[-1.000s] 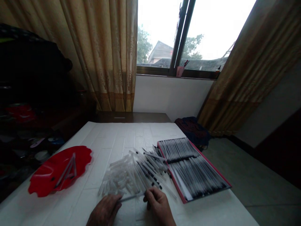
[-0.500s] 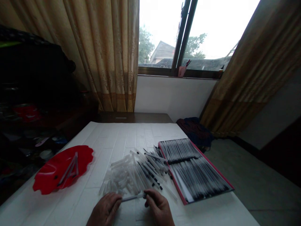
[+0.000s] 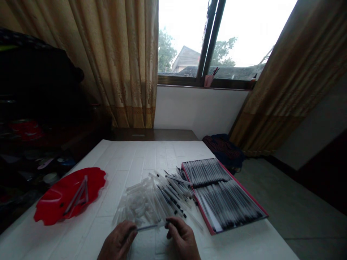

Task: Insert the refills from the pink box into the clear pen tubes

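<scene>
My left hand (image 3: 119,239) is closed around one end of a slim dark pen (image 3: 148,228), which points right towards my other hand. My right hand (image 3: 183,236) pinches a small piece with a dark end (image 3: 166,222), too small to name. A narrow gap seems to lie between that piece and the pen. Just beyond my hands spreads a pile of clear plastic tubes (image 3: 138,202). On its right side lie loose slim pens with black ends (image 3: 173,195). A red-edged box (image 3: 204,213) holds two rows of similar pens (image 3: 230,202), right of the pile.
A wavy-rimmed red plate (image 3: 48,202) with a few clear tubes stands on the left of the white table (image 3: 108,155). Dark cluttered shelves (image 3: 54,144) border the left side. Behind are curtains (image 3: 130,65) and a window with a pink cup (image 3: 208,81) on its sill.
My left hand has shifted slightly left with the pen, and the gap to the piece in my right hand looks wider. The view has drifted a little.
</scene>
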`<action>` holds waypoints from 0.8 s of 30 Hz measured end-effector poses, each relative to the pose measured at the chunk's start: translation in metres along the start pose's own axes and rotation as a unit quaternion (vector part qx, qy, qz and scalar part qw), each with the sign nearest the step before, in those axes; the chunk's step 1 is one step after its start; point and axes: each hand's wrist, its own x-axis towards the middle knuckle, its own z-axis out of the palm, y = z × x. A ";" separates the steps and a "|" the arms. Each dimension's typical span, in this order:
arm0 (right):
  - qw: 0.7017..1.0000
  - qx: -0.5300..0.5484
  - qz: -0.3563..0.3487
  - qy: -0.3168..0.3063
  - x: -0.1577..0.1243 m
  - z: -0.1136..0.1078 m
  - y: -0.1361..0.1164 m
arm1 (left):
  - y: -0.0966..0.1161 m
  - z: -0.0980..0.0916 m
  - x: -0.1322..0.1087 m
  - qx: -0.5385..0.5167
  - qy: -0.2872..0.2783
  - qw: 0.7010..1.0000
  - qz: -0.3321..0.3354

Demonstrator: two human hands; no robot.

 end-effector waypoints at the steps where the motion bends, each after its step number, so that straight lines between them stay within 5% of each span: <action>1: 1.000 0.004 -0.002 0.004 0.000 0.001 0.000 | 0.002 -0.001 0.001 -0.001 -0.007 1.000 -0.002; 24: 1.000 -0.001 0.004 0.028 0.002 -0.002 0.001 | -0.006 0.002 -0.002 -0.044 -0.021 0.994 -0.094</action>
